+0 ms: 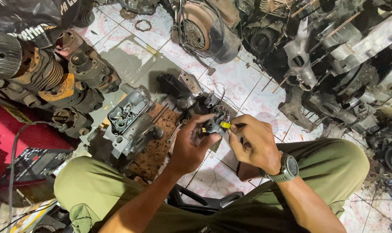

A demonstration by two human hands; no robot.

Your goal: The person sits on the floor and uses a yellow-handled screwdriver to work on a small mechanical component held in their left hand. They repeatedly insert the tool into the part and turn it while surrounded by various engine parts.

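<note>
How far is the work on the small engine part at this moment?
Done: the grey engine block lies opened on the floor. In hand: the left hand holds a small dark part, and the right hand pinches its yellow piece. Left: the part is not on any engine.

A grimy white tiled floor [247, 92] with faint round patterns is crowded with oily engine parts [334, 56], rusty cylinders [53, 73], a cork board [159, 142] and a red mat [14, 129].

Bare tile floor [252, 92] ahead is hemmed by grey engine block [129, 123] and engine parts [334, 69].
</note>
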